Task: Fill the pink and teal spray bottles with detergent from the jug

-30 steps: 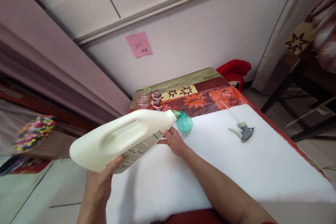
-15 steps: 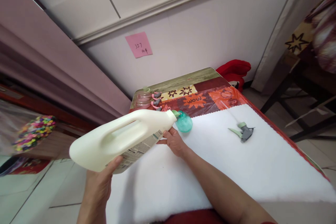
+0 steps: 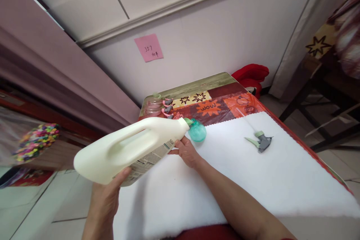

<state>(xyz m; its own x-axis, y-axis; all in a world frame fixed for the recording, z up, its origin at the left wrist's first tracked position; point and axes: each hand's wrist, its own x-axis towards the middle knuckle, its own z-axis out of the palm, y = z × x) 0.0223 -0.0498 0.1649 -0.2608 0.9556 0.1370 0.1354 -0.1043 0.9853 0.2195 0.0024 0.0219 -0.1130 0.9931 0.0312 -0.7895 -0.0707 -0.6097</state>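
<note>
A large cream-coloured jug [image 3: 118, 150] with a moulded handle and a printed label is tilted nearly on its side. My left hand [image 3: 109, 191] supports it from below near its base, thumb on the label side. My right hand [image 3: 185, 152] grips its underside near the neck; some fingers are hidden beneath. The jug's green spout meets the mouth of a small teal spray bottle [image 3: 198, 132] standing on the white cloth. Whether liquid is flowing cannot be made out. To the right, a grey and green trigger spray head [image 3: 263, 141] with its tube lies on the cloth.
Two clear pink spray bottles [image 3: 153, 109] lie at the table's far left. White fluffy cloth [image 3: 281, 183] covers the near part of a patterned red tablecloth [image 3: 208, 108]. Behind the table is a wall with a pink note [image 3: 149, 48]. A dark stool [image 3: 315, 93] stands at right.
Almost nothing differs. The base end of the jug has shifted very slightly; both hands and the teal bottle stay in place.
</note>
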